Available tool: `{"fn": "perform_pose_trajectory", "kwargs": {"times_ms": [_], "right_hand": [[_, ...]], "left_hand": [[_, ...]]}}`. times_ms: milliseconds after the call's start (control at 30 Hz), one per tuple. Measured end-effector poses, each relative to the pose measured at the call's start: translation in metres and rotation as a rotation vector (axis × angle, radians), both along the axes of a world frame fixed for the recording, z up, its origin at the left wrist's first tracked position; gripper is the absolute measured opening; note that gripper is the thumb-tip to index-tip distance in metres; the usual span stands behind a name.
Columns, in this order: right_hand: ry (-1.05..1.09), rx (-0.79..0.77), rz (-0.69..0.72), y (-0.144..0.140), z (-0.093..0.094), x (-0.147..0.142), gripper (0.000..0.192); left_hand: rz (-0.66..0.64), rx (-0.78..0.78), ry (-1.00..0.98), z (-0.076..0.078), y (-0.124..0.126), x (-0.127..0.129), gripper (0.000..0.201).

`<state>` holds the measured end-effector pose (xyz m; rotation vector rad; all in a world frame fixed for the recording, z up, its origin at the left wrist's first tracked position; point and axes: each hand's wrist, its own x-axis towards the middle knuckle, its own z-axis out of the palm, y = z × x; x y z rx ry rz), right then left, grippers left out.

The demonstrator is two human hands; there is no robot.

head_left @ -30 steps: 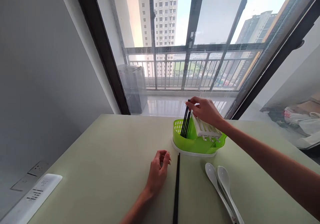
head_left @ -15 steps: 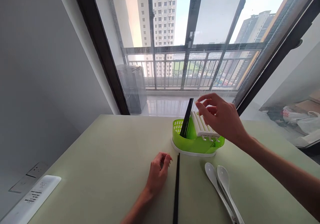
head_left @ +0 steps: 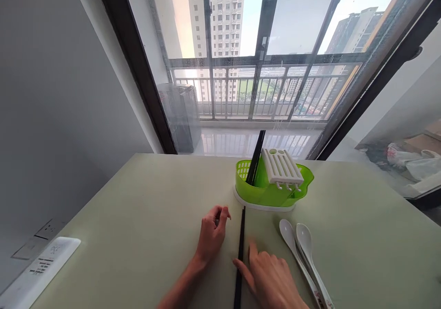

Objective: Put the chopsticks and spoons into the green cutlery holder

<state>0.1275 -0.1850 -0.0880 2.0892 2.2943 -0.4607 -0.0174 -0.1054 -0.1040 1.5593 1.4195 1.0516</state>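
A pair of black chopsticks lies lengthwise on the table. My right hand is over their near part, thumb and forefinger spread to either side; the hand is open, its forefinger slightly blurred. To the left of the chopsticks my left hand rests on the table, fingers curled closed with nothing visible in them. Beyond the hands stands a green utensil holder with a white slotted top and small hooks. More black chopsticks lean upright in its left compartment.
Two or more white spoons lie together right of my right hand. At the left table edge is a white power strip. The pale green table ends at a glass door, with a balcony behind it.
My right hand has come down from above the utensil holder to the chopsticks on the table. My left hand stays nearly in place. The view has tilted slightly.
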Motion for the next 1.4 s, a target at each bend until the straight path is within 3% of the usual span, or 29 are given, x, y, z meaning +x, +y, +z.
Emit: {"fn": "perform_pose_trajectory", "kwargs": {"times_ms": [233,433,533,600,733,867,1000,1167,1400], "right_hand": [[-0.051,-0.139,0.051,0.006,0.006,-0.015,0.033],[-0.020,-0.092,0.028,0.008,-0.013,-0.011,0.032],[0.061,-0.075,0.033,0.012,-0.007,-0.001,0.026],[0.224,0.019,0.068,0.016,0.005,0.009,0.026],[0.603,0.309,0.118,0.025,0.031,0.028,0.031],[0.742,0.427,0.095,0.033,0.038,0.040,0.024],[0.744,0.426,0.111,0.035,0.028,0.043,0.022],[0.718,0.370,0.115,0.036,0.023,0.041,0.027],[0.695,0.316,0.099,0.039,0.030,0.041,0.032]], "left_hand": [[0.022,-0.017,-0.009,0.002,0.003,-0.003,0.046],[0.063,-0.034,-0.049,0.000,0.005,-0.004,0.047],[0.106,-0.033,-0.084,0.000,0.005,-0.005,0.047],[0.109,-0.034,-0.109,0.001,0.005,-0.005,0.046],[0.012,-0.011,-0.132,0.007,0.001,-0.003,0.042],[-0.190,0.063,-0.087,0.011,-0.006,0.000,0.030],[-0.329,0.152,-0.064,0.004,-0.009,0.002,0.021],[-0.323,0.221,-0.019,-0.008,-0.007,0.002,0.016],[-0.345,0.163,0.009,-0.003,-0.007,-0.002,0.015]]}}
